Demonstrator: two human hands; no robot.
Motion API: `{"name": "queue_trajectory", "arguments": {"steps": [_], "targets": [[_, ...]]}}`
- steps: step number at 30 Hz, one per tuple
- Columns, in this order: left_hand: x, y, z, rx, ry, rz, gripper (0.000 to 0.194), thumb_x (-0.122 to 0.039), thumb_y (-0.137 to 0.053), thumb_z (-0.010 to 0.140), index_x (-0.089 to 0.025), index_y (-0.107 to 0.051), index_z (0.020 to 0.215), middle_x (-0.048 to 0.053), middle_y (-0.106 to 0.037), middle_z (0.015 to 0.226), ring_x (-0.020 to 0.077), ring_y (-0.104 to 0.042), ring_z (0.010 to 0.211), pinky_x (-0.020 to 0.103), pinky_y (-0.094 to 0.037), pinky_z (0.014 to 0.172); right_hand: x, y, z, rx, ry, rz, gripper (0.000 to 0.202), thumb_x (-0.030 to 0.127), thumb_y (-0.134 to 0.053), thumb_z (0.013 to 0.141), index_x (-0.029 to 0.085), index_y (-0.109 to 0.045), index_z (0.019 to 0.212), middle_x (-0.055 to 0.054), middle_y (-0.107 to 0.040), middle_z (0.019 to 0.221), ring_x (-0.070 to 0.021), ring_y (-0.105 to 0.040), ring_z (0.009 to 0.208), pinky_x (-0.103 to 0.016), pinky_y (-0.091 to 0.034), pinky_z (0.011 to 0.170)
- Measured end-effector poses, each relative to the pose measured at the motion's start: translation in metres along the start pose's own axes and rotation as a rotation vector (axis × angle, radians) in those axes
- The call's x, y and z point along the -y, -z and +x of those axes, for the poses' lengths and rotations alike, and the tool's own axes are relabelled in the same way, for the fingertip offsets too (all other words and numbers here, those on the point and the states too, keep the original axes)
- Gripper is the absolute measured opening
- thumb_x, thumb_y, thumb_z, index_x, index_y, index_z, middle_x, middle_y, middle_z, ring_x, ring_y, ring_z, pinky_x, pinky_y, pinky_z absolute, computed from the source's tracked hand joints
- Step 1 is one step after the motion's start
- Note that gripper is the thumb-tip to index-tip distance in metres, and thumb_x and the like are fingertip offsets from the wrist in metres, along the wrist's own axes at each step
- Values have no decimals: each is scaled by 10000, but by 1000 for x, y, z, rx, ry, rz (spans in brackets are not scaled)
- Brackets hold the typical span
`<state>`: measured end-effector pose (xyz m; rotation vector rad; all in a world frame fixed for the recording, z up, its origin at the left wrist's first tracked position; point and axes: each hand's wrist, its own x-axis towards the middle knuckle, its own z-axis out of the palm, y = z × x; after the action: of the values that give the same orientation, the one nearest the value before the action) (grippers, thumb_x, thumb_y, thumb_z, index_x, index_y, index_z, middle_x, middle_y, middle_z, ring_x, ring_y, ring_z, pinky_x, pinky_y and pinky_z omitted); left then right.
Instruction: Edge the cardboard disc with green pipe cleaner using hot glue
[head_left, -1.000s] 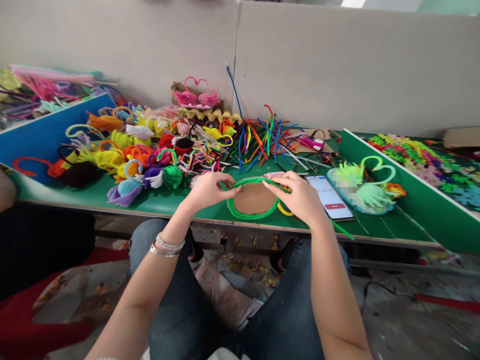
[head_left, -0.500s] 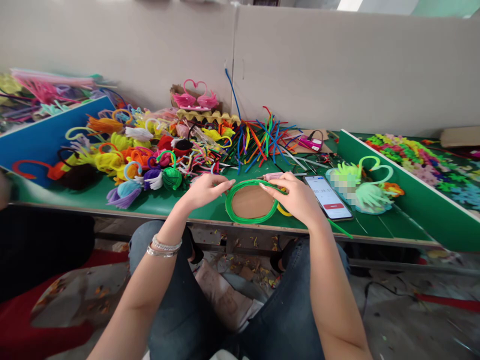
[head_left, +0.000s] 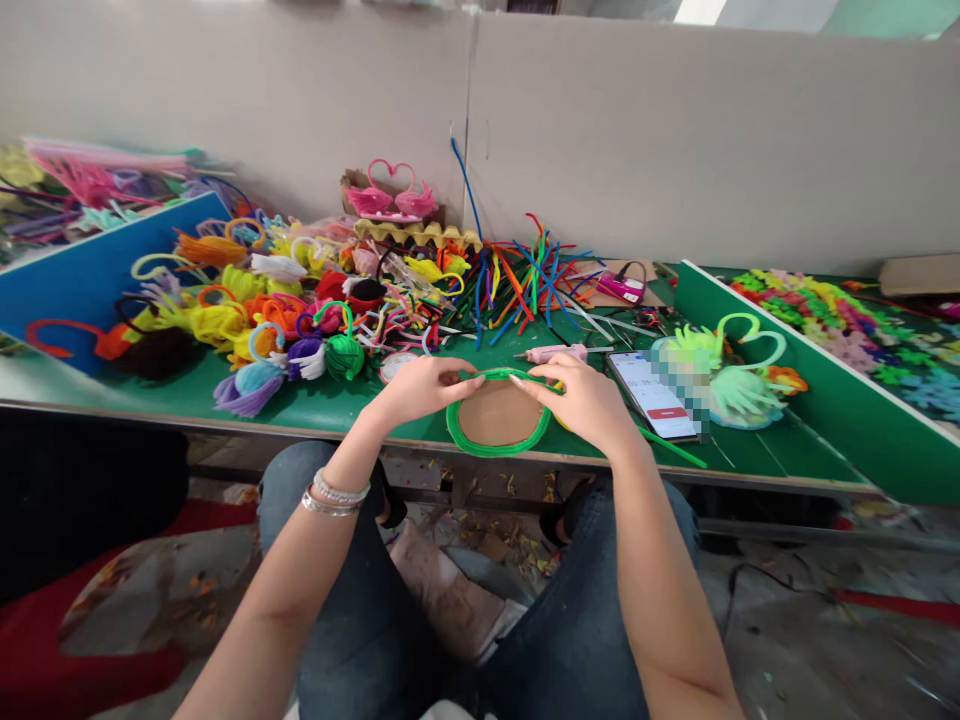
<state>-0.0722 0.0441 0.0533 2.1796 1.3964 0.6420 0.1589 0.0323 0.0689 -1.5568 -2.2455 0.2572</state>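
Note:
An oval piece of brown cardboard (head_left: 501, 415) edged with green pipe cleaner (head_left: 499, 449) is held near the table's front edge. My left hand (head_left: 429, 388) pinches its upper left rim between thumb and fingers. On the upper right rim, my right hand (head_left: 577, 393) is closed the same way, thumb toward the middle. A pink glue gun (head_left: 556, 354) lies just behind the right hand. Part of something yellow shows beside that hand, mostly hidden. The tail of a green pipe cleaner (head_left: 679, 449) sticks out right of the right wrist.
A phone (head_left: 660, 395) lies right of my hands, beside pale green swans (head_left: 739, 385) of pipe cleaner. Colourful pipe-cleaner birds (head_left: 247, 320) heap at the left, loose pipe cleaners (head_left: 517, 285) at the back. Blue (head_left: 112, 265) and green dividers (head_left: 810, 375) stand at the sides.
My left hand has moved right and closed onto the oval's rim. The oval has shifted slightly left and tilted. My right hand has moved a little left, uncovering more of the glue gun.

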Motion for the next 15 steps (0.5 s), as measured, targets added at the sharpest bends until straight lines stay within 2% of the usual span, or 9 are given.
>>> {"name": "queue_trajectory", "arguments": {"steps": [3,9,15], "targets": [[0,0,0,10,2,18,468,-562,-505,801,-164,-688,966,22,-669,643,122,-569,557,217,-346,512,1,1,0,6,-5,-18,349,510,-486,856,262,-710,956,-16,-624,1204,-233,-606,1026,-340,-477,766],[-1,-1,0,-10,9,-32,409,-526,-522,801,-172,-701,898,36,-708,706,131,-612,605,214,-387,526,2,1,0,14,4,-26,359,525,-481,854,270,-710,963,-19,-602,1245,-241,-600,1041,-366,-481,786],[2,0,0,-11,-3,-48,363,-488,-562,779,-185,-698,928,30,-714,726,137,-638,637,224,-444,582,3,0,0,25,2,-36,352,520,-485,854,270,-711,957,-30,-601,1239,-246,-593,1055,-374,-482,792]]}}
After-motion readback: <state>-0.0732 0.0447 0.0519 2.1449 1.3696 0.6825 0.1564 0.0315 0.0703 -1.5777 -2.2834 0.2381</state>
